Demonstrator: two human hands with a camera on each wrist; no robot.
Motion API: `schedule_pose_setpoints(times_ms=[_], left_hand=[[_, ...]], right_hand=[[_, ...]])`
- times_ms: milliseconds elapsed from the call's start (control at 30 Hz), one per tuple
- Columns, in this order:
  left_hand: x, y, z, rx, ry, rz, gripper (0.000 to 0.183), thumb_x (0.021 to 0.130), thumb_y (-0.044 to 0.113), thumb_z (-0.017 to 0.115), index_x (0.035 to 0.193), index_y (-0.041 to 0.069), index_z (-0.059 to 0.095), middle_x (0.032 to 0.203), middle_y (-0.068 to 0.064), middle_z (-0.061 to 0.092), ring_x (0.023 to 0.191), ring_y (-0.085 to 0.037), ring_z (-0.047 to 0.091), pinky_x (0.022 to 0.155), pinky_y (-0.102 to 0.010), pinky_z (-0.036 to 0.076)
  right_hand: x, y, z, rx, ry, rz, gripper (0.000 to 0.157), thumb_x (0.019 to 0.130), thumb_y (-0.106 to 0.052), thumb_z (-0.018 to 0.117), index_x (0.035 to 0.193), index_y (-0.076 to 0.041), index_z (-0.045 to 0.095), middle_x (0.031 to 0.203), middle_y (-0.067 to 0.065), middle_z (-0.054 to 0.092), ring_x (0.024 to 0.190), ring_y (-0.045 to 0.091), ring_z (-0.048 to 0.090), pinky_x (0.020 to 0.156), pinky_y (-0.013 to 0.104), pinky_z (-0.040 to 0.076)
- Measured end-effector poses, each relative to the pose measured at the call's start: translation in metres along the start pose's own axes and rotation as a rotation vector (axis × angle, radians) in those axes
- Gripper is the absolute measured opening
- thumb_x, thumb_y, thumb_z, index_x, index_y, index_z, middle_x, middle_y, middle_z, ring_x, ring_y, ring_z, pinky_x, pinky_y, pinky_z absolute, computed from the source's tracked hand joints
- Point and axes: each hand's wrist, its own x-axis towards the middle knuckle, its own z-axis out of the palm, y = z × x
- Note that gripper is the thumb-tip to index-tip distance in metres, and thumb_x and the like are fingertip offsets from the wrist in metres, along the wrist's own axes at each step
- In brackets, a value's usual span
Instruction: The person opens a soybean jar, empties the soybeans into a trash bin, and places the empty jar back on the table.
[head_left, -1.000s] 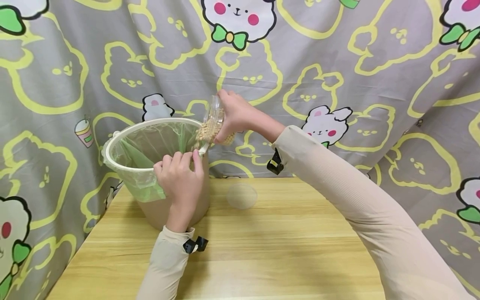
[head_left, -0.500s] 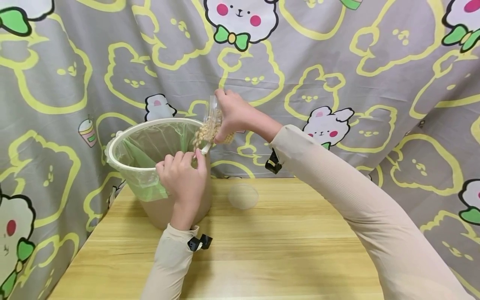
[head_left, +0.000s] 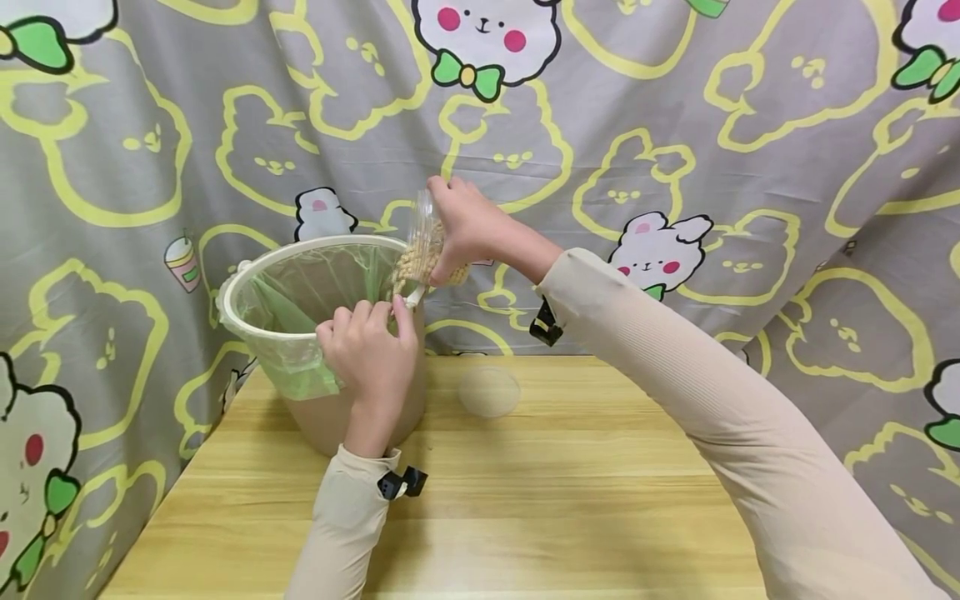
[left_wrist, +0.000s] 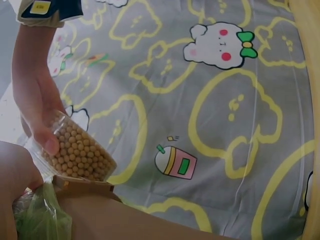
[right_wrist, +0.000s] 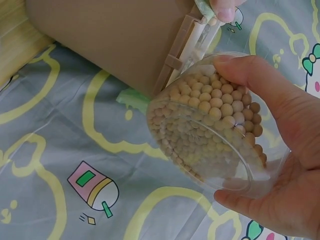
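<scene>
My right hand (head_left: 465, 229) grips a clear plastic jar (right_wrist: 220, 150), tipped with its mouth toward the trash bin (head_left: 348, 421). Small round beige balls (left_wrist: 80, 152), like soybeans, fill much of the jar and gather at its lower side by the bin's rim (head_left: 258, 271). A translucent green bag (head_left: 300, 367) lines the bin and folds over the rim. The left hand (head_left: 371, 346) holds the near right part of the rim, fingers curled over the bag, thumb beside a white piece (head_left: 415, 296) under the jar. The bin's bottom is hidden.
On the wooden table (head_left: 570, 500) a clear round lid (head_left: 489, 392) lies flat, right of the bin. A grey patterned curtain (head_left: 525, 192) hangs close behind and at both sides.
The whole head view has shifted slightly, with bin and table appearing a little further right. Both hands keep their holds. The jar stays tipped at the rim while balls at its mouth shift.
</scene>
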Motion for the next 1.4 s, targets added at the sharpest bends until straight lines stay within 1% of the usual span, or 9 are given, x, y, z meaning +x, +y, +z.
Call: schedule_pose_setpoints(times_ms=[333,500,633,733,1000,1167,1400], left_hand=[[0.001,-0.001,0.000,-0.003,0.026,-0.003,0.031,0.093,0.031,0.068,0.081,0.004,0.079,0.073,-0.012,0.072,0.068,-0.036,0.056,0.076,-0.049,0.039],[0.001,-0.001,0.002,-0.018,0.043,-0.011,0.029,0.091,0.029,0.069,0.079,0.004,0.079,0.071,-0.011,0.071,0.066,-0.036,0.055,0.075,-0.049,0.038],[0.001,-0.001,0.003,-0.022,0.057,-0.015,0.030,0.092,0.028,0.068,0.078,0.004,0.079,0.070,-0.011,0.070,0.066,-0.036,0.054,0.074,-0.049,0.038],[0.001,-0.001,0.003,-0.022,0.060,-0.014,0.029,0.091,0.028,0.068,0.078,0.005,0.079,0.070,-0.011,0.070,0.066,-0.037,0.055,0.075,-0.049,0.038],[0.001,0.000,0.002,-0.017,0.052,-0.005,0.032,0.094,0.030,0.066,0.079,0.005,0.079,0.070,-0.011,0.070,0.067,-0.037,0.055,0.075,-0.049,0.038],[0.001,0.000,0.002,-0.013,0.052,-0.002,0.032,0.093,0.030,0.066,0.079,0.005,0.079,0.071,-0.012,0.070,0.068,-0.036,0.056,0.075,-0.049,0.038],[0.000,0.000,0.002,-0.016,0.049,0.004,0.028,0.091,0.028,0.069,0.079,0.004,0.079,0.070,-0.012,0.070,0.068,-0.036,0.055,0.074,-0.049,0.038]], right_hand=[[0.001,-0.002,-0.001,-0.007,-0.003,0.004,0.127,0.059,-0.040,0.095,0.156,-0.005,0.021,0.144,0.020,0.043,0.129,0.032,0.045,0.104,0.041,0.048],[0.000,-0.002,-0.001,-0.009,-0.001,0.001,0.125,0.058,-0.041,0.095,0.155,-0.006,0.023,0.141,0.019,0.044,0.126,0.032,0.045,0.103,0.040,0.048],[0.000,-0.002,0.000,-0.009,0.010,-0.011,0.122,0.058,-0.039,0.095,0.153,-0.006,0.026,0.138,0.019,0.045,0.124,0.032,0.046,0.101,0.041,0.048],[0.001,-0.003,0.000,-0.012,0.014,-0.018,0.122,0.058,-0.038,0.096,0.153,-0.006,0.026,0.138,0.019,0.045,0.124,0.032,0.045,0.101,0.041,0.048],[0.003,-0.008,0.001,-0.068,0.005,-0.010,0.125,0.059,-0.040,0.096,0.155,-0.008,0.023,0.144,0.018,0.042,0.132,0.033,0.042,0.105,0.042,0.048],[0.005,-0.011,0.000,-0.106,-0.007,-0.009,0.128,0.060,-0.042,0.096,0.157,-0.009,0.020,0.149,0.018,0.040,0.138,0.033,0.040,0.107,0.042,0.048],[0.007,-0.013,0.001,-0.157,-0.010,-0.010,0.130,0.059,-0.040,0.095,0.159,-0.010,0.017,0.154,0.017,0.037,0.141,0.031,0.038,0.104,0.041,0.051]])
